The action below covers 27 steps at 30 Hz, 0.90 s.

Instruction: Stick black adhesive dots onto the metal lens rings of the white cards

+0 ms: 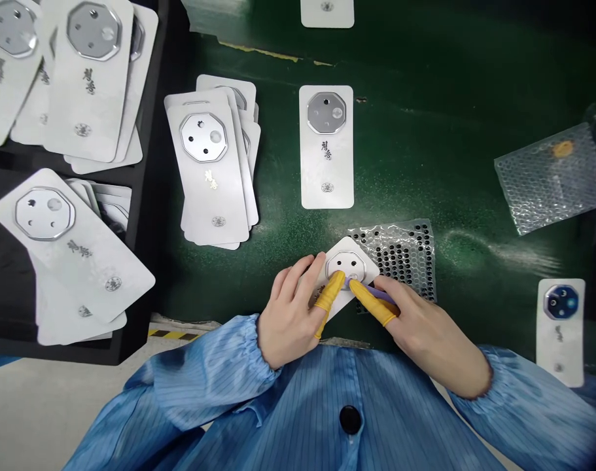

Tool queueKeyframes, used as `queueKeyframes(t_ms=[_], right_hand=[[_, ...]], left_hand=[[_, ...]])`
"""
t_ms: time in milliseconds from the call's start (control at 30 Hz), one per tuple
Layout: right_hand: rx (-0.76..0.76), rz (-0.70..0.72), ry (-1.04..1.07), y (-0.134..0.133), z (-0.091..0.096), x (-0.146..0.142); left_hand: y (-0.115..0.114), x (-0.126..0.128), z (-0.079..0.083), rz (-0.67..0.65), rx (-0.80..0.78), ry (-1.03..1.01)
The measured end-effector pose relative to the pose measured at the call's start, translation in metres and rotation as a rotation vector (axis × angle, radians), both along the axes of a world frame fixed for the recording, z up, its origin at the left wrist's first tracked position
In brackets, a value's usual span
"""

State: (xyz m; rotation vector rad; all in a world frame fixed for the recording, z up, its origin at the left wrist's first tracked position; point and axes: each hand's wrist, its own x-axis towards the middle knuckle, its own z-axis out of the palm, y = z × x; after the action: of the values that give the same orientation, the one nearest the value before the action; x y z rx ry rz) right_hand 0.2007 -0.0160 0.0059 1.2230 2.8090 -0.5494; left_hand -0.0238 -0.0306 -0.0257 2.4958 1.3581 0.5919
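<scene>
A white phone back cover [358, 250] with a silver octagonal camera plate lies tilted at the table's front edge. My left hand [295, 304] holds it from the left, its thumb in a yellow finger cot pressing by the plate. A slim purple tool [382, 295] is gripped in my right hand [418, 327], whose thumb also wears a yellow cot. Both thumb tips meet at the plate's lower part and partly hide it. Two dark round holes show in the plate's upper part. Partly under the cover and my right hand is a clear sheet [400, 255] bearing small black round pieces.
Another back cover [326, 167] lies ahead on the green table [439, 150]. To the left is a stack of covers [219, 196]; a black divided tray [153, 131] holds more. A bubble-wrap bag [547, 180] and a cover with a blue plate [560, 340] lie at right.
</scene>
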Motion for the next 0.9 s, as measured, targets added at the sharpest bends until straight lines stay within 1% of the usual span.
queueKeyframes(t_ms=[100,200,267,333,400,467,533,567,600,633,667,700,767,800,867,900], right_hand=[[0.066,0.057,-0.046,0.000,0.003,-0.004],[0.044,0.024,-0.014,-0.002,-0.002,-0.005],[-0.027,-0.034,0.059,-0.003,-0.006,-0.002],[-0.100,-0.090,0.184,-0.002,-0.007,0.004],[-0.176,-0.120,0.343,0.005,-0.001,0.011],[-0.276,-0.180,0.507,0.018,0.011,0.019],[-0.399,-0.318,0.602,0.034,0.020,0.027],[-0.427,-0.413,0.628,0.044,0.021,0.032],[-0.412,-0.499,0.643,0.054,0.019,0.036],[-0.352,-0.569,0.641,0.065,0.013,0.041],[-0.237,-0.619,0.632,0.076,0.005,0.046],[-0.099,-0.640,0.598,0.087,-0.005,0.051],[0.154,-0.645,0.450,0.108,-0.027,0.061],[0.236,-0.635,0.383,0.117,-0.035,0.064],[0.333,-0.589,0.326,0.127,-0.044,0.067],[0.359,-0.556,0.331,0.128,-0.043,0.065]], left_hand=[[-0.001,0.003,0.002,-0.004,-0.006,0.035],[-0.001,0.004,0.002,-0.046,-0.011,0.045],[0.000,0.003,0.000,-0.052,-0.004,0.016],[0.000,0.001,-0.003,-0.042,-0.005,-0.028],[0.000,0.000,-0.006,-0.036,-0.012,-0.052],[-0.001,0.001,-0.007,-0.026,-0.018,-0.043],[-0.002,0.004,-0.005,0.021,-0.034,-0.026],[-0.002,0.005,-0.004,0.062,-0.055,-0.019],[-0.002,0.007,-0.002,0.108,-0.086,-0.015],[-0.001,0.008,0.000,0.155,-0.122,-0.014],[0.001,0.009,0.002,0.195,-0.160,-0.014],[0.003,0.010,0.004,0.224,-0.201,-0.012],[0.008,0.010,0.008,0.257,-0.277,0.006],[0.012,0.010,0.010,0.268,-0.309,0.024],[0.018,0.009,0.013,0.287,-0.361,0.063],[0.021,0.008,0.014,0.296,-0.385,0.072]])
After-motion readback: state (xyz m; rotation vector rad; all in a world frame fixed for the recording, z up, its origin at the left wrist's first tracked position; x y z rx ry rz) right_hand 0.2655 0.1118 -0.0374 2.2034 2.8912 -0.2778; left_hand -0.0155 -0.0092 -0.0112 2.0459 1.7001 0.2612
